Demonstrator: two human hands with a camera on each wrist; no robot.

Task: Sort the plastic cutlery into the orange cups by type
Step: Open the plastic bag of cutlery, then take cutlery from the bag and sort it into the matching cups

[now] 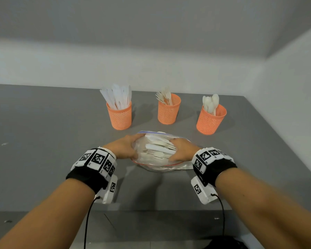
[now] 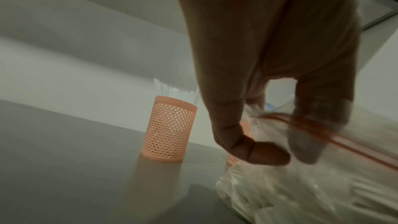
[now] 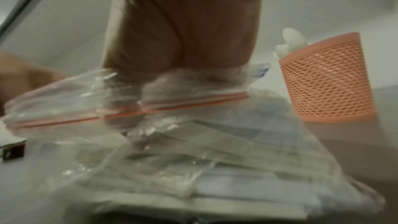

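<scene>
A clear zip bag [image 1: 156, 151] full of white plastic cutlery lies on the grey table [image 1: 43, 141] in front of three orange mesh cups. My left hand [image 1: 127, 146] pinches the bag's left rim by the red zip strip. My right hand [image 1: 180, 150] grips the right rim, fingers curled into the opening. The left cup [image 1: 119, 117] holds knives, the middle cup [image 1: 168, 112] forks, the right cup [image 1: 209, 121] spoons. In the left wrist view my left hand [image 2: 288, 152] pinches the bag [image 2: 301, 193]. In the right wrist view the bag [image 3: 193, 159] hides the fingertips of my right hand [image 3: 183, 31].
A white wall runs behind the cups and along the table's right side. The knife cup [image 2: 170, 130] and spoon cup [image 3: 325, 81] stand a short way beyond the bag. A dark object [image 1: 223, 243] sits below the table's near edge.
</scene>
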